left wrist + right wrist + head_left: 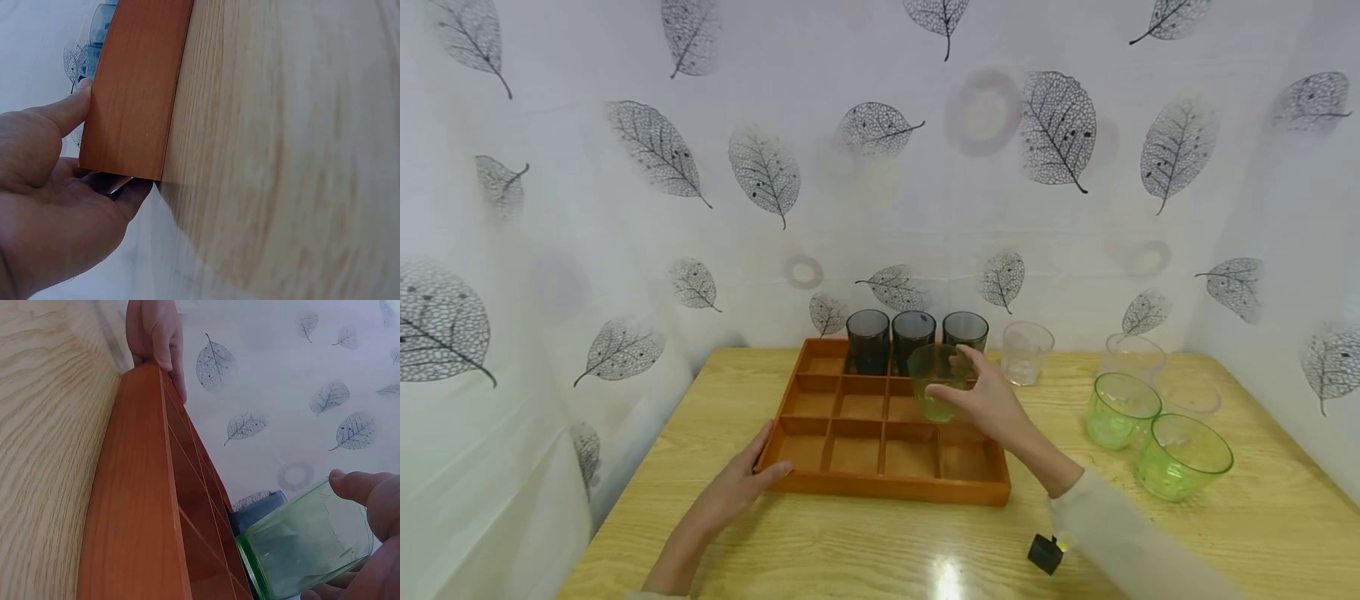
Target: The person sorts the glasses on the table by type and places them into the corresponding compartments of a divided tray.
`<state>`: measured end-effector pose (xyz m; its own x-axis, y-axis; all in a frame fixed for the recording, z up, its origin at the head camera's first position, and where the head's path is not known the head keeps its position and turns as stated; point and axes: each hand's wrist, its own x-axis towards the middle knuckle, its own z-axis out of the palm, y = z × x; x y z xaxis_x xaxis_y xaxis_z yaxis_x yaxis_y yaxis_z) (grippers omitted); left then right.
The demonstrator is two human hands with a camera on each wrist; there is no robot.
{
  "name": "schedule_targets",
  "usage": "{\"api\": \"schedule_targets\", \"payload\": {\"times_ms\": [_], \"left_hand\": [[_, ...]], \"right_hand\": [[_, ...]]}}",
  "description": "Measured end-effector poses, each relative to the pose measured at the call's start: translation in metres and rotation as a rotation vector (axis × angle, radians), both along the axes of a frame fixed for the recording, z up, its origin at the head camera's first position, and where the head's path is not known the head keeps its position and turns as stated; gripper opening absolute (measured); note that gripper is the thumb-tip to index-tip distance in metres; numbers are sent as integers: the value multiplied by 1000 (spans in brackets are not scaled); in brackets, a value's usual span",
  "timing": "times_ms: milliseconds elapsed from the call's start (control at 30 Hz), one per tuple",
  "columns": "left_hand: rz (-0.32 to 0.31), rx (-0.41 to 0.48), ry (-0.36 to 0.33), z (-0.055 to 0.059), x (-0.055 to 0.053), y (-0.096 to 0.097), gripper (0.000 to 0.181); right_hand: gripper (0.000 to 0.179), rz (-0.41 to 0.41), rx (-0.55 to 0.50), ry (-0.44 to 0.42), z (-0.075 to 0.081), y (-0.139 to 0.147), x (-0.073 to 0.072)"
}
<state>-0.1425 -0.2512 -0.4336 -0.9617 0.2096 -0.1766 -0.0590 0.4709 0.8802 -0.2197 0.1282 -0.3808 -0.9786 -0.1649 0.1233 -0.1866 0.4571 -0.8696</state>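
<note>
A brown wooden tray (887,486) with several square compartments lies on the table. My left hand (737,483) grips its front left corner, thumb at the upper edge and fingers round the left end; the left wrist view shows the thumb (72,112) against the wood. In my right hand (996,404) is a green transparent glass (931,383), pinched between thumb and fingers. It overlaps the middle row, towards the right, and appears tilted in the right wrist view. Three dark grey glasses (868,346) stand in the back row, the rightmost partly hidden by the green glass.
Right of the tray's back corner stands a clear glass (1027,354). Two green glasses (1122,412) are on the right side of the table, with two clear ones (1187,392) behind. A leaf-patterned curtain (880,208) surrounds the back and sides. A small black block (1045,554) shows beside the right sleeve.
</note>
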Motion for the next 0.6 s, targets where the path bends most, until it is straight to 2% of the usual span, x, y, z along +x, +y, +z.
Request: {"api": "schedule_targets", "payload": {"times_ms": [267, 600], "left_hand": [[-4, 2, -8, -1, 0, -1, 88], [-5, -5, -12, -1, 0, -2, 89]], "right_hand": [[97, 23, -61, -45, 0, -34, -6], [95, 82, -98, -21, -2, -80, -15]]}}
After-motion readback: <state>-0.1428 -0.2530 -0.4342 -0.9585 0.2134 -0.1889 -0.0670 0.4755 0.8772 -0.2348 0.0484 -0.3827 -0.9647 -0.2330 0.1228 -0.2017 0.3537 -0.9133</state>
